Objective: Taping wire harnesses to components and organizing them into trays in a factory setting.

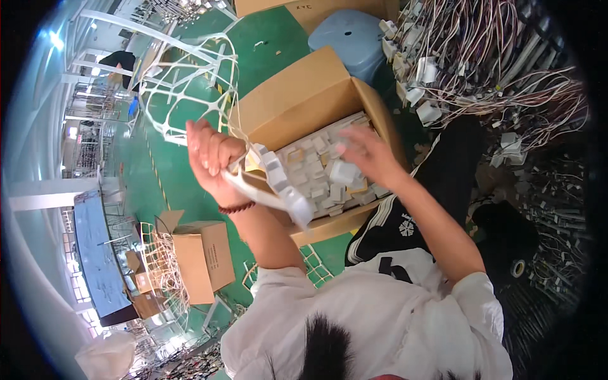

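My left hand [214, 155], with a dark beaded bracelet at its wrist, is closed around a white net-like lattice [190, 82]. The lattice rises above the fist, and a white strip with blocky pieces [275, 174] hangs from it on the right, its lower end blurred. Over the open cardboard box [297, 95] is my right hand [370, 152], its fingers apart and smeared by motion. Just below those fingers is a white block-shaped piece [344, 172]; whether it is in the air or on the pile is unclear. Many small white pieces [310, 171] fill the box.
A blue plastic stool [348, 38] stands behind the box. Tangled wire bundles with white connectors [494, 69] are heaped at the right. On the green floor at left, another cardboard box [199, 259] sits beside pale strands [166, 266] and a blue-topped table [101, 253].
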Available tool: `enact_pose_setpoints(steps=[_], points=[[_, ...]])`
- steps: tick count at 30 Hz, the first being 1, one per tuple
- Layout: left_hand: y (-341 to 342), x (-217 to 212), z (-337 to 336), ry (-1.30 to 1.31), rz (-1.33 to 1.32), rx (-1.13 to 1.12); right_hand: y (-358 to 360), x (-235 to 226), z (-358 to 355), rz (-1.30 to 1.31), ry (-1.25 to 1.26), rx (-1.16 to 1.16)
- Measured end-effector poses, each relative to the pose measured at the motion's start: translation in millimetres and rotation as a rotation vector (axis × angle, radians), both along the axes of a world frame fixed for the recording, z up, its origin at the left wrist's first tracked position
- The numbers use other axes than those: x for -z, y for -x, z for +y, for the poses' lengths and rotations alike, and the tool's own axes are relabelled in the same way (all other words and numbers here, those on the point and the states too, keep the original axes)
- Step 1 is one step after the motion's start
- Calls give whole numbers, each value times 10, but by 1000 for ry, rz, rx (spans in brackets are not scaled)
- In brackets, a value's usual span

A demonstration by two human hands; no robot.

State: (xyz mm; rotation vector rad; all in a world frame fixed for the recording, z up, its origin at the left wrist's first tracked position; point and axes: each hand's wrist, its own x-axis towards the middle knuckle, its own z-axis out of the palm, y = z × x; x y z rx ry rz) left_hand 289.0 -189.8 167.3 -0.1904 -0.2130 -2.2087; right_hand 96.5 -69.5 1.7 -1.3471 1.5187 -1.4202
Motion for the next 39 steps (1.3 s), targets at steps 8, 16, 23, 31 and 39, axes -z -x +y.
enact_pose_setpoints(steps=[8, 16, 23, 31, 39], points=[[378, 351, -106, -8, 192, 5, -622, -454, 318, -339, 67, -333], [571, 410, -27, -292, 378, 39, -538, -143, 278, -699, -80, -568], [700, 286, 123, -328, 473, 66, -217, -408, 126, -729, 1, -770], [610, 349, 4, -221, 296, 7, -171, -382, 329, -770, -140, -801], [246, 643, -185, -202, 80, -133, -314, -376, 625, -565, 174, -252]])
